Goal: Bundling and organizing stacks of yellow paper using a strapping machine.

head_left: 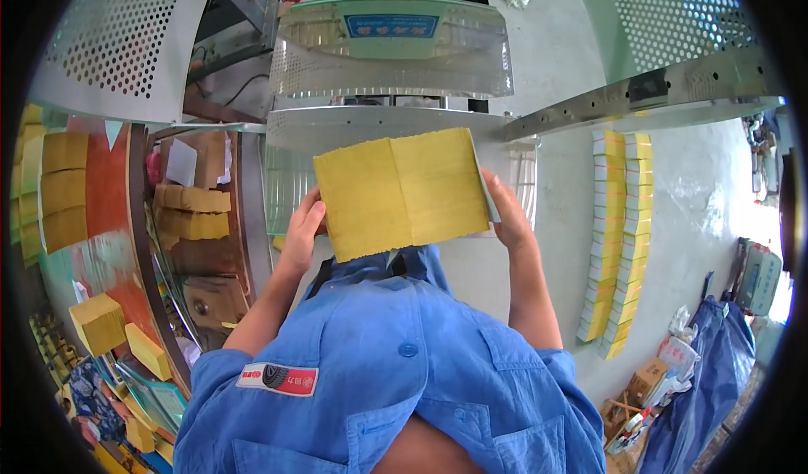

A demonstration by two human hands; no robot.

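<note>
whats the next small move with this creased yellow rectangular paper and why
Probably ease the creased yellow rectangular paper forward over the flat grey metal plate: the left bare hand and right bare hand grip its opposite edges, and the plate shows just beyond the paper, apparently within reach.

We hold a stack of yellow paper (400,196) between our left hand (301,231) and right hand (510,211), one at each side edge. Beyond it we see a machine's clear cover (391,53). To our right, two long rows of yellow-edged bundles (608,238) line the floor (686,213); to our left, brown paper stacks (194,225) sit beside a red board (109,175).
</note>
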